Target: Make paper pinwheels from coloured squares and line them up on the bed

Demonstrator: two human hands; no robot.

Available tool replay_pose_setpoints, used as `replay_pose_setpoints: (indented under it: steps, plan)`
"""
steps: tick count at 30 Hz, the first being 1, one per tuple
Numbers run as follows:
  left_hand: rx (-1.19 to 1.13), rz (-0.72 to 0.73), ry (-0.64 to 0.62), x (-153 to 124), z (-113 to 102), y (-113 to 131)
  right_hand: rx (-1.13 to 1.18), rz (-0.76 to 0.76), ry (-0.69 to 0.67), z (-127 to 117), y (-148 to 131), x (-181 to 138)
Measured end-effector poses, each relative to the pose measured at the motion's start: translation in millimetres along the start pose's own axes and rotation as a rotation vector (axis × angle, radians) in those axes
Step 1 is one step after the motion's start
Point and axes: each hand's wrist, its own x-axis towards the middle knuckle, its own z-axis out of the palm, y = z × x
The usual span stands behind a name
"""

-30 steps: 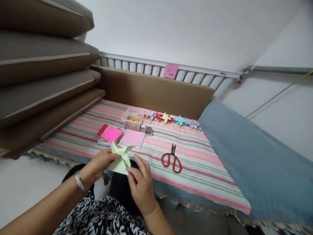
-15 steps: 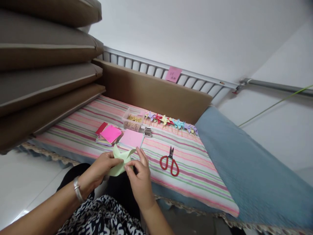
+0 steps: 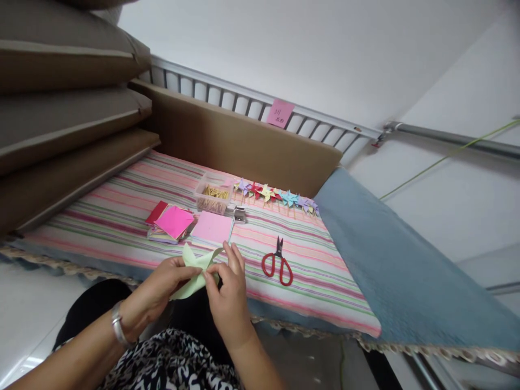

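The left hand [image 3: 160,284] has the pale green paper [image 3: 192,284] pinched at its left side, thumb on top! And here's the right hand [image 3: 228,292] on the opposite side, thumb and finger closed together near the paper's middle, the other fingers up by a raised corner. The corners curl like blades, and the whole piece is held over the near edge of the striped cloth [image 3: 320,287], above the lap.

Just beyond it, two stacks side by side: hot pink paper [image 3: 174,221] topping the left one, light pink paper [image 3: 212,227] topping the right. Behind those, a clear container [image 3: 201,200] of thin sticks, with a small box [image 3: 239,215] close by. Off to the right, red-handled scissors [image 3: 278,254] lie flat, tips slightly parted, pointing away. And at the back, a colourful row of pinwheels [image 3: 266,193]!
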Motion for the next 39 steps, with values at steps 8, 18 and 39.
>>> replay_pose_setpoints:
  steps: [8, 18, 39]
  plan:
    - [-0.068, 0.023, -0.020, -8, -19, 5, -0.040, 0.002, -0.059, 9, -21, 7]
    - [-0.094, 0.071, 0.017, -13, -45, -1, -0.105, 0.004, -0.115, 25, -43, 13]
    - [-0.006, 0.043, 0.181, 10, -88, -26, 0.816, 0.630, -0.253, 84, -27, 20]
